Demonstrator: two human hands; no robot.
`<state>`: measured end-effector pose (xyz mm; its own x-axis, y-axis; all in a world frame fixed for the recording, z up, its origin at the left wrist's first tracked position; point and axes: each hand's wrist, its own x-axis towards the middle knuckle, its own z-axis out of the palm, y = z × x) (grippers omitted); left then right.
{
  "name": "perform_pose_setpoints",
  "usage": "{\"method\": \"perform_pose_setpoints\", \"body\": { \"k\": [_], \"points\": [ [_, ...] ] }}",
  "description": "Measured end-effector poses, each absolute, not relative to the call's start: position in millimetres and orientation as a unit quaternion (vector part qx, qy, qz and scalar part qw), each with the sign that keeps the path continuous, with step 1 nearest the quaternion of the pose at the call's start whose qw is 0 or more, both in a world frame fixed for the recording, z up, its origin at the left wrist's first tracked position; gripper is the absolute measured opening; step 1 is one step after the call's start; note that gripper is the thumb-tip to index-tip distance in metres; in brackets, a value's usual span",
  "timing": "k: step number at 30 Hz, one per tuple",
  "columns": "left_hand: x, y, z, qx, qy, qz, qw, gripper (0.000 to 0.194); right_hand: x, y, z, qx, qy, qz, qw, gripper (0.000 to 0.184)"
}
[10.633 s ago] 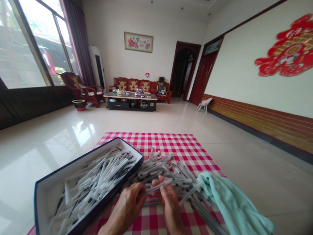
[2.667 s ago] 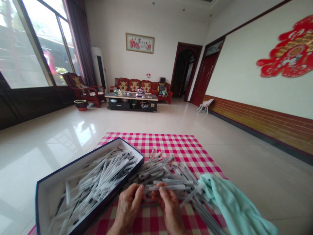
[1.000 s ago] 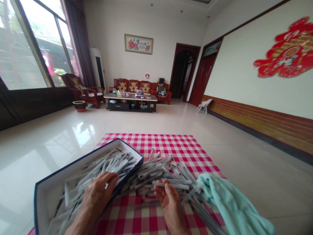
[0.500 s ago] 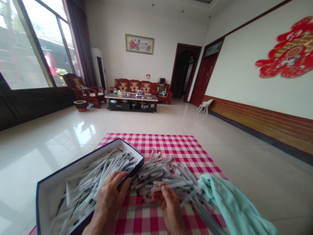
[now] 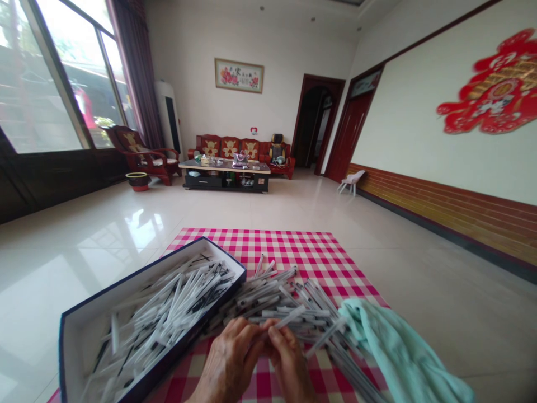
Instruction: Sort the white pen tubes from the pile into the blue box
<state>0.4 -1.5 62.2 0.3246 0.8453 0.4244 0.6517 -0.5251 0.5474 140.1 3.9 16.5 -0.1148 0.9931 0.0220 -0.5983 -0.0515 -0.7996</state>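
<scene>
From the head view, the left hand [image 5: 229, 361] and the right hand [image 5: 287, 366] were close together, fingers curled nearly shut, pinching a slim plastic pen [image 5: 289, 317] between them; they worked just above a loose pile of pens [image 5: 277, 294] on the pink gingham cloth [image 5: 285, 252]; a navy-edged box [image 5: 132, 275] of pens sat on the cloth's left; a mint towel [image 5: 398, 352] lay over its right edge.

Pink checked cloth [image 5: 289, 252] — pens [image 5: 285, 294], box [image 5: 84, 341], towel [image 5: 398, 352]
</scene>
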Motion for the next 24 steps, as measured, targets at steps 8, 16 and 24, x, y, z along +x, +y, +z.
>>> {"method": "perform_pose_setpoints", "body": {
  "k": [8,16,24],
  "points": [
    [-2.2,1.1,67.6,0.57,0.532,0.492,0.387,0.044,148.6,-10.2,37.6,-0.264,-0.395,0.771,0.424,0.026],
    [0.6,9.1,62.2,0.279,0.419,0.541,0.674,0.034,151.2,-1.2,21.9,-0.236,-0.265,0.795,0.493,0.043],
    [17.4,7.4,37.3,0.35,0.429,0.516,0.653,0.032,145.7,1.5,28.0,-0.239,-0.34,0.71,0.569,0.024]
  ]
}}
